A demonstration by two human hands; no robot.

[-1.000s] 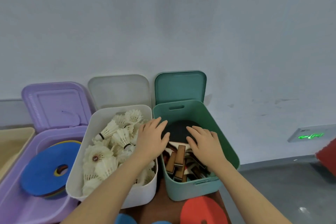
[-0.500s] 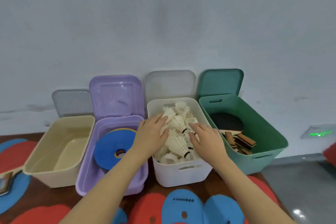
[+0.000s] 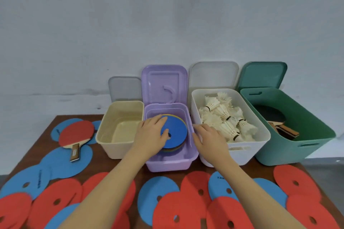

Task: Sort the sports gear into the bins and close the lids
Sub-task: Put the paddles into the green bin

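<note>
**Fingers flat on the disc stack**

Fingers (image 3: 160, 120) of the left hand (image 3: 150, 135) lie straight, pressing the blue disc stack (image 3: 176, 132) down inside the purple bin (image 3: 171, 161) at the counter's (image 3: 89, 170) back edge, likely to let the lid shut. The right hand (image 3: 210, 139) rests relaxed on the white bin's (image 3: 242, 152) rim, gripping nothing. Loose discs (image 3: 186, 208) crowd the front edge.

You are facing four bins (image 3: 230, 151) sitting in a row at the table's (image 3: 55, 122) far edge, lids (image 3: 214, 74) standing behind them. Discs (image 3: 175, 132) are lying in the second from left, shuttlecocks (image 3: 223, 117) in the third, paddles (image 3: 279, 121) in the rightmost. Loose discs (image 3: 186, 206) are covering the near side.
</note>
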